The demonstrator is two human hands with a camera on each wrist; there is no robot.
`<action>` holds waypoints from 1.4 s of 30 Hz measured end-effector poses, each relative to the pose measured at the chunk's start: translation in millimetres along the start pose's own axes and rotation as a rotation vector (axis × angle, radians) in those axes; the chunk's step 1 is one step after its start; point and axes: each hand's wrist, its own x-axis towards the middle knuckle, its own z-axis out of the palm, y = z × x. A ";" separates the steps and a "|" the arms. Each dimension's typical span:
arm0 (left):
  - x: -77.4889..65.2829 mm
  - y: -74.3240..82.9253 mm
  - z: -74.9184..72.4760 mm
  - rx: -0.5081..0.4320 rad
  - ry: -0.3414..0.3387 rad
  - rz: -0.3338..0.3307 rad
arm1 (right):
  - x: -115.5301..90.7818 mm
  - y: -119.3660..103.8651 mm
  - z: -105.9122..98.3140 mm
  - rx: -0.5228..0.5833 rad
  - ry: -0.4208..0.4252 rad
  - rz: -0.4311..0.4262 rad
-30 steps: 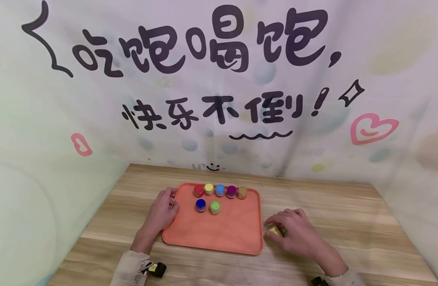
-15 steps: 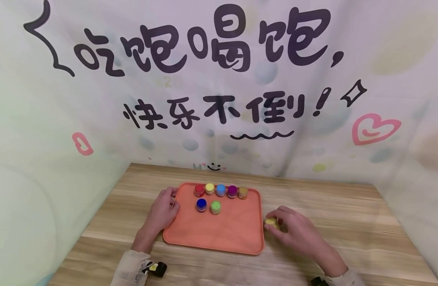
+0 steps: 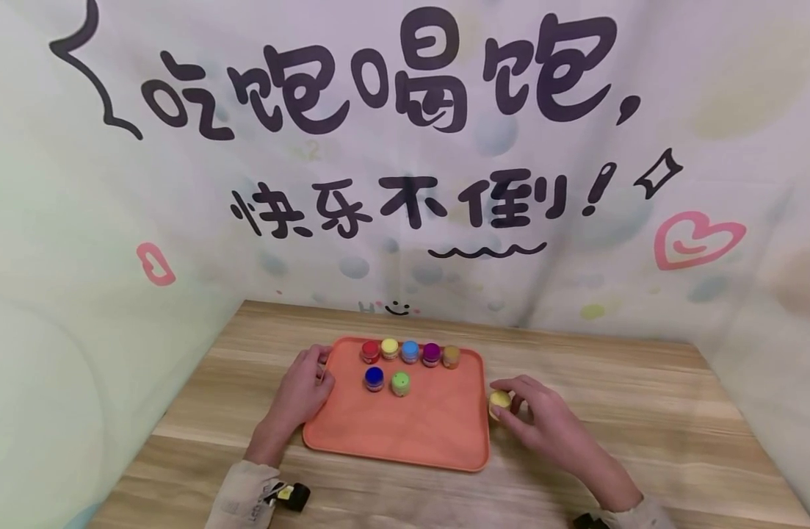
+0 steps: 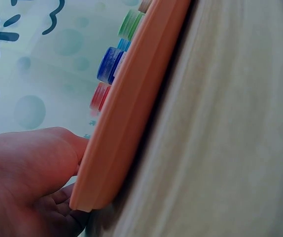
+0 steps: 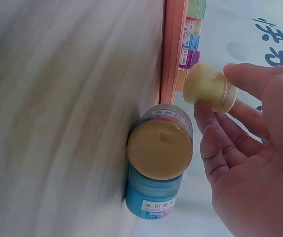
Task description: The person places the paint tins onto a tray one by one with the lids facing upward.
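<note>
My right hand (image 3: 546, 419) pinches a small pale-yellow paint jar (image 5: 200, 85) between thumb and fingers, beside the right rim of the orange tray (image 3: 438, 441). In the right wrist view the jar is off the tabletop. Below that hand stand an ochre-lidded paint jar (image 5: 159, 148) and a blue gouache jar (image 5: 149, 197), which the hand hides from the head view. My left hand (image 3: 302, 386) grips the tray's left edge; in the left wrist view the thumb lies at the rim and other fingers reach beneath.
Along the tray's back edge stand red (image 3: 370, 352), yellow (image 3: 390, 348), light-blue (image 3: 410, 352), purple (image 3: 431, 355) and ochre (image 3: 451, 357) jars. Before them are a dark-blue jar (image 3: 374, 379) and a green jar (image 3: 401, 383). A printed cloth (image 3: 352, 279) hangs behind the wooden table (image 3: 616, 389).
My right hand has shifted slightly up and left in the head view, and the pale-yellow jar has turned so its round end shows. My left hand keeps its hold on the tray.
</note>
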 end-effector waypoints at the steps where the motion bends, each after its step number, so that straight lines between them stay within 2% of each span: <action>1: 0.1 0.1 0.2 0.001 -0.001 0.000 | 0.2 0.0 0.1 0.008 0.003 -0.007; 13: 0.5 2.0 0.2 0.000 -0.004 0.001 | 5.2 -2.5 5.6 0.038 -0.044 -0.031; 22: -0.2 4.1 -3.1 0.003 0.001 0.010 | 14.7 -6.5 21.2 0.039 -0.070 -0.071; 33: -0.1 3.5 -1.8 0.005 -0.005 0.006 | 30.8 -19.5 33.0 0.012 -0.146 -0.033; 42: -0.9 3.3 -1.8 0.005 0.002 0.012 | 49.1 -23.8 37.2 -0.003 -0.107 -0.116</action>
